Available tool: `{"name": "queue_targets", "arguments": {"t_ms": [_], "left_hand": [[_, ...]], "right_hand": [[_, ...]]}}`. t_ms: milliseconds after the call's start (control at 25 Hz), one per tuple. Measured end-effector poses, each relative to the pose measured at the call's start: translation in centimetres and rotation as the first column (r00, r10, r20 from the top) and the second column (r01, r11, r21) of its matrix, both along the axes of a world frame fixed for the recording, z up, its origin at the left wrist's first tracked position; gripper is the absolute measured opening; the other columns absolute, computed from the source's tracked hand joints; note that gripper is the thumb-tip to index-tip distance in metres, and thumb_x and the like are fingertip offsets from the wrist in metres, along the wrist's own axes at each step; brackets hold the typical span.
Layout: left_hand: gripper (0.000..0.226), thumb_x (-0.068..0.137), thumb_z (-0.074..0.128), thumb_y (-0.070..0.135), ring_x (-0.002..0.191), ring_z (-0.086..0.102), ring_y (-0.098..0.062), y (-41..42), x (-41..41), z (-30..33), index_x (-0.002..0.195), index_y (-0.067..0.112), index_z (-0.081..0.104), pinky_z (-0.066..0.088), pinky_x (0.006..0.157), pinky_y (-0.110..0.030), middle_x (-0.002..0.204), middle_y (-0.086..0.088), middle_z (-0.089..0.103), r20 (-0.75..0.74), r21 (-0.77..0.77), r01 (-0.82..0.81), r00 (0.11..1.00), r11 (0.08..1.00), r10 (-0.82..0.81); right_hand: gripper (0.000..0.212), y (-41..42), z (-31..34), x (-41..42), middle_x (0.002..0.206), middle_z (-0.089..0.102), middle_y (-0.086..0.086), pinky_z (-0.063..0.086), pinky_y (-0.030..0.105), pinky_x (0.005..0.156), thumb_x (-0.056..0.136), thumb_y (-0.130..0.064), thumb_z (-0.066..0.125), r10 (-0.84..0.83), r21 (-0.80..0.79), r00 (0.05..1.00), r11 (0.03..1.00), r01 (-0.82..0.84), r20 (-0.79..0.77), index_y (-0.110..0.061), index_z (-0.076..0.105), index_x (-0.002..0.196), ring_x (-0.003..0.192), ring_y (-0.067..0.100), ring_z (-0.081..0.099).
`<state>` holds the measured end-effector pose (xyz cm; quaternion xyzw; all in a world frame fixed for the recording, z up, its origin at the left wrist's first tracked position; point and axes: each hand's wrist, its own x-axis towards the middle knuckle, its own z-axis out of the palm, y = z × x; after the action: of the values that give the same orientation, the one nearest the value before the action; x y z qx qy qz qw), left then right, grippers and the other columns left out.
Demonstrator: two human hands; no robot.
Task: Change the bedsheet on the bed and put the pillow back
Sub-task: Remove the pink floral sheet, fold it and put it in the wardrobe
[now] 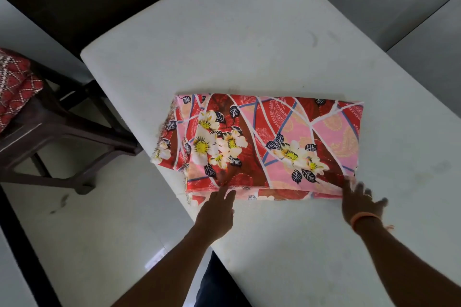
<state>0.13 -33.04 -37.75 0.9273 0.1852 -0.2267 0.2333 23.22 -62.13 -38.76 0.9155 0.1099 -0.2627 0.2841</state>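
The folded bedsheet (264,144) lies on the mattress (224,45), both flat-fingered hands touching its near edge.

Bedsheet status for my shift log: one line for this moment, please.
bedsheet: folded on bare mattress | left hand: at near edge | right hand: at near corner, blurred

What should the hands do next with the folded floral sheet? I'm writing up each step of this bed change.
Probably lift the top layer and open the first fold away from the body. The floral sheet lies folded on the bare mattress, and the left hand and right hand are both at its near edge. Whether the blurred right hand already grips cloth is unclear.
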Motion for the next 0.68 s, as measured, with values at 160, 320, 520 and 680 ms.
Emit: {"name": "queue_targets", "arguments": {"t_ms": [160,320,520,680], "left_hand": [[0.054,0.096,0.058,0.024,0.137,0.045,-0.026,0.4,-0.2,0.8,0.145,0.018,0.038,0.049,0.103,-0.039,0.153,-0.004,0.04,0.047,-0.092,-0.154,0.986,0.984,0.158],[0.047,0.093,0.063,0.016,0.128,0.05,-0.023,1.2,1.0,3.3,0.137,0.017,0.046,0.05,0.103,-0.04,0.136,-0.004,0.053,0.142,-0.238,-0.351,0.91,0.906,0.39],[0.034,0.093,0.058,0.012,0.121,0.051,-0.026,7.2,0.7,3.9,0.127,0.012,0.055,0.049,0.097,-0.04,0.133,-0.008,0.054,0.158,-0.227,-0.667,0.694,0.709,0.703],[0.058,0.089,0.065,0.022,0.126,0.046,-0.041,15.2,-0.1,-0.2,0.139,0.003,0.043,0.047,0.1,-0.052,0.141,-0.022,0.045,0.1,-0.137,-0.833,0.527,0.537,0.844]], "right_hand": [[0.037,3.1,3.7,0.1,0.126,0.058,0.008,0.043,0.048,0.1,0.097,-0.024,0.037,-0.054,0.058,0.996,0.997,0.05,0.074,-0.019,0.056,0.128,0.118,0.028,0.056],[0.027,10.7,6.2,-3.1,0.11,0.066,0.009,0.05,0.035,0.081,0.092,-0.021,0.046,-0.031,0.346,0.997,0.938,0.004,0.072,-0.013,0.065,0.11,0.102,0.027,0.065],[0.025,20.5,4.4,-7.9,0.112,0.066,0.012,0.054,0.04,0.087,0.094,-0.021,0.051,0.081,0.639,0.98,0.767,0.053,-0.179,-0.008,0.06,0.114,0.104,0.029,0.064],[0.048,28.6,1.2,-10.7,0.135,0.053,0.019,0.047,0.043,0.101,0.092,-0.021,0.055,0.331,0.742,0.937,0.654,-0.145,-0.108,-0.006,0.046,0.137,0.125,0.035,0.053]]}}
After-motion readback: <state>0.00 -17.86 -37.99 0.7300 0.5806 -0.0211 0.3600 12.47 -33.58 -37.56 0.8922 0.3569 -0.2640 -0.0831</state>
